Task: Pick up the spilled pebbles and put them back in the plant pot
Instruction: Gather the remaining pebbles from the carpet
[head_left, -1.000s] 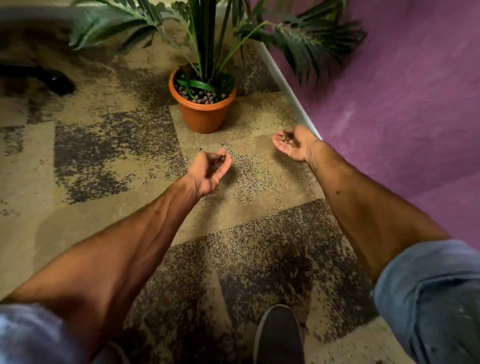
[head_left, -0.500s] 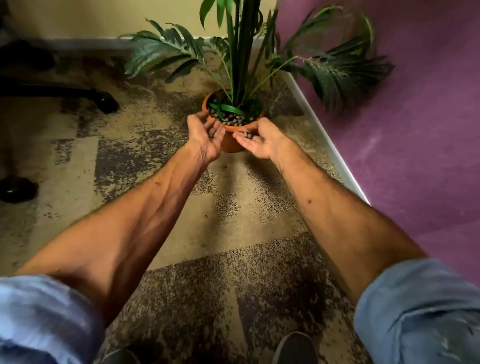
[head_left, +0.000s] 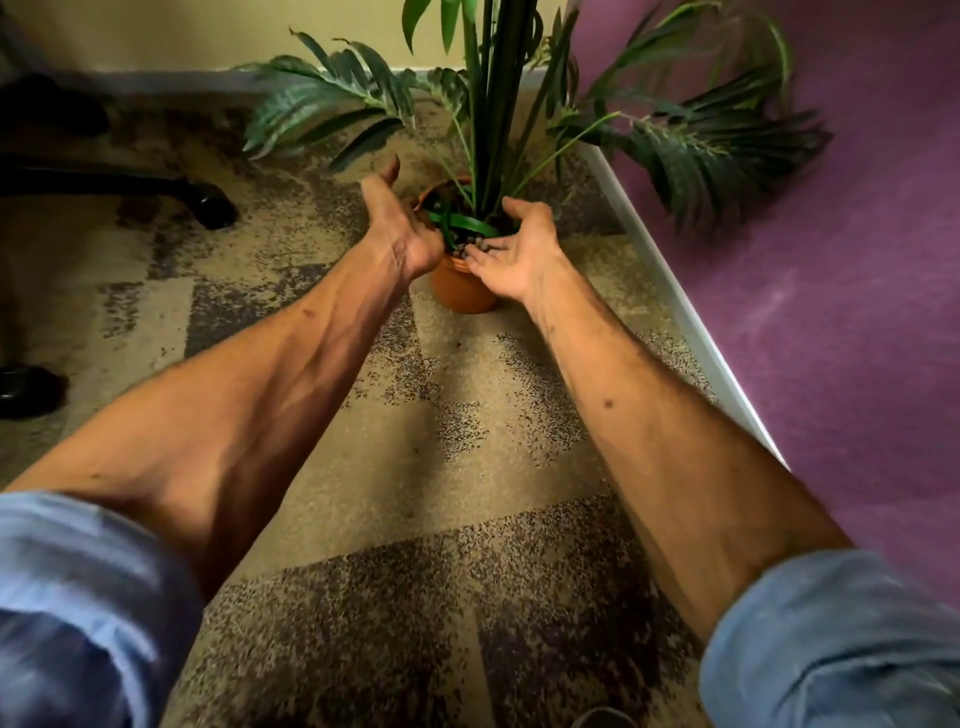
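Nearest, two rolled pale-blue sleeves (head_left: 831, 639) frame bare forearms reaching over the mottled beige-and-brown carpet (head_left: 415, 467), where no loose pebbles show clearly against the speckle. Further out, the right hand (head_left: 519, 254) lies palm-up and released at the near rim of the round terracotta plant pot (head_left: 462, 291), its fingertips (head_left: 475, 257) touching the small brown-grey pebbles (head_left: 470, 244) heaped inside. The left hand (head_left: 400, 228) is tilted on edge at the pot's left rim, thumb up; whether it is cupping anything I cannot tell. To tip well, keep both palms low and inside the rim, roll them inward slowly, and avoid knocking the dark green palm-like plant (head_left: 493, 104) beyond.
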